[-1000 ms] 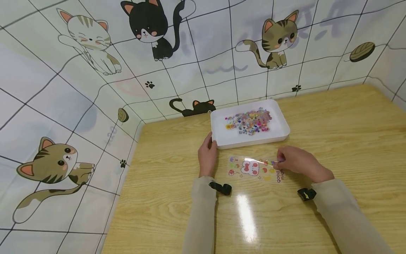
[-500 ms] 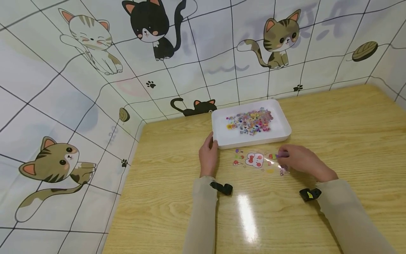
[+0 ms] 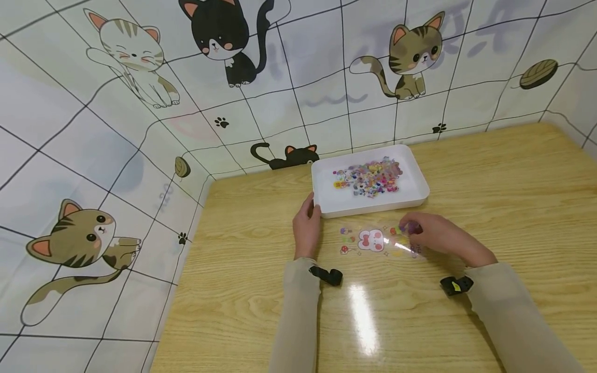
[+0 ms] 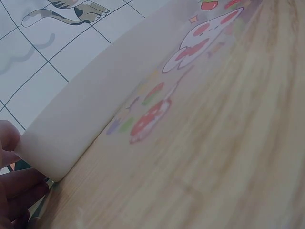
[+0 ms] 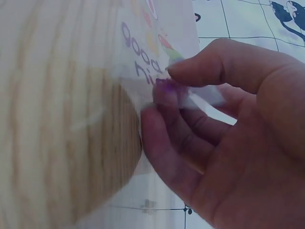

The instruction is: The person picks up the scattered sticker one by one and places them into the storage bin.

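Observation:
My left hand [image 3: 306,226] holds the left front corner of a white tray [image 3: 322,202]; in the left wrist view its fingers [image 4: 26,183] reach round that corner. A clear plastic sheet [image 3: 370,241] printed with a rabbit, small fruit pictures and purple lettering lies in front of the tray. Its right end is pinched by my right hand [image 3: 431,233]. The right wrist view shows the clear sheet [image 5: 138,52] bending up between thumb and fingers, with a purple patch at the fingertips. The sheet's far right corner is hidden by the hand.
A heap of small colourful stickers or charms [image 3: 373,177] lies in the tray, which stands close to the back wall [image 3: 322,111] with its cat pictures. The wooden table [image 3: 247,290] reaches forward and to both sides.
The right hand has kept its pinch while the sheet's printed pictures shifted up and right, then slightly back. The left hand and the tray have stayed in place.

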`<move>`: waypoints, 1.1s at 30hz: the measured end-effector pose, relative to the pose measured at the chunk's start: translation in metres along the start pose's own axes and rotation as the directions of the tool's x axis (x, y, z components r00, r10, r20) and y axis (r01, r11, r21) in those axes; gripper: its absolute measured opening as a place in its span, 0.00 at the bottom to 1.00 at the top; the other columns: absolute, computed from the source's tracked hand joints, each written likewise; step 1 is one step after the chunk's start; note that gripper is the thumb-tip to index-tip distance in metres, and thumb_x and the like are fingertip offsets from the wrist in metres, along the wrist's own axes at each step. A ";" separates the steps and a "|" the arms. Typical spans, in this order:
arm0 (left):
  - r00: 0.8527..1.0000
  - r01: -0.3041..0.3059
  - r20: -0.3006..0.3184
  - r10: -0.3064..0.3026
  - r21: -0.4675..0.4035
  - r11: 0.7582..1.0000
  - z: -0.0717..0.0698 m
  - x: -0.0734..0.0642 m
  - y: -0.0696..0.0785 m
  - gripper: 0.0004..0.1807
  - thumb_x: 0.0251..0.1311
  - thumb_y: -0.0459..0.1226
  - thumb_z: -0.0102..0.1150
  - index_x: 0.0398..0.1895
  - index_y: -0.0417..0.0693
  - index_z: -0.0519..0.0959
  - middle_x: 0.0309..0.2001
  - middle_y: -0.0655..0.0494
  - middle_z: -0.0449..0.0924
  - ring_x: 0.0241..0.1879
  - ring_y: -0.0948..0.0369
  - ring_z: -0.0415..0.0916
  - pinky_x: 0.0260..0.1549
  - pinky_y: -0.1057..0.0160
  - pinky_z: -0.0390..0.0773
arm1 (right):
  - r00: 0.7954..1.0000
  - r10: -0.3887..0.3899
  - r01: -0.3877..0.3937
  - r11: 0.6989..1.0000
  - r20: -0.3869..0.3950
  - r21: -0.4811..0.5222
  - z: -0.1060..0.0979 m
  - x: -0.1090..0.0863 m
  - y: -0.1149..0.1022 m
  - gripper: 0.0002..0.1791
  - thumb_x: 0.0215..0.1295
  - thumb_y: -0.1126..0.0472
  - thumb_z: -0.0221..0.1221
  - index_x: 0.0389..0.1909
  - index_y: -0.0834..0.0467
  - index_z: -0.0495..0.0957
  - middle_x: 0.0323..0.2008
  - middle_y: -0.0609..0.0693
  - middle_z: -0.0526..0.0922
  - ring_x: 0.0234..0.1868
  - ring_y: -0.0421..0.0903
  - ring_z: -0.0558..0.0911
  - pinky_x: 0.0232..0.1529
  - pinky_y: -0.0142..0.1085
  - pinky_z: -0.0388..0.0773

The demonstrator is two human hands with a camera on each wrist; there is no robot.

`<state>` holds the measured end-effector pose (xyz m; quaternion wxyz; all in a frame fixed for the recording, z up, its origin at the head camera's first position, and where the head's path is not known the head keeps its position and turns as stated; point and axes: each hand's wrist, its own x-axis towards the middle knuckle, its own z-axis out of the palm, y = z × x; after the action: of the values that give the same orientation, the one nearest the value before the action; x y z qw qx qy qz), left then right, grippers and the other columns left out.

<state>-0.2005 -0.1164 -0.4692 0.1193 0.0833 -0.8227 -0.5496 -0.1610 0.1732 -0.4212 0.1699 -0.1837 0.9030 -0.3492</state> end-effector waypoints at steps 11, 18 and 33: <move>1.000 -0.025 -0.007 0.025 -0.004 1.000 0.000 0.000 -0.002 0.21 0.63 0.44 0.45 0.60 0.65 0.66 0.55 0.62 0.70 0.55 0.69 0.65 0.53 0.64 0.66 | 0.999 -0.017 0.017 1.000 -0.045 -0.008 0.001 0.002 0.002 0.08 0.59 0.57 0.56 0.35 0.57 0.76 0.28 0.47 0.75 0.29 0.44 0.71 0.28 0.35 0.70; 1.000 -0.022 -0.001 0.022 0.001 1.000 0.001 0.000 -0.002 0.21 0.63 0.45 0.45 0.60 0.66 0.67 0.55 0.62 0.70 0.55 0.69 0.65 0.53 0.64 0.66 | 0.997 -0.032 0.032 0.999 -0.066 -0.008 -0.001 0.000 0.000 0.11 0.61 0.52 0.54 0.33 0.56 0.75 0.27 0.47 0.75 0.28 0.43 0.70 0.27 0.35 0.69; 0.999 -0.034 -0.001 0.034 0.013 0.999 -0.002 0.000 0.001 0.21 0.63 0.45 0.45 0.60 0.63 0.67 0.55 0.62 0.71 0.54 0.68 0.65 0.52 0.64 0.66 | 0.998 0.049 -0.045 0.995 -0.038 0.087 -0.001 0.002 0.004 0.17 0.62 0.48 0.51 0.34 0.60 0.73 0.24 0.50 0.75 0.25 0.45 0.73 0.26 0.35 0.73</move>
<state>-0.1996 -0.1175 -0.4681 0.1285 0.0702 -0.8276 -0.5419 -0.1643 0.1757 -0.4232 0.1677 -0.1480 0.8944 -0.3873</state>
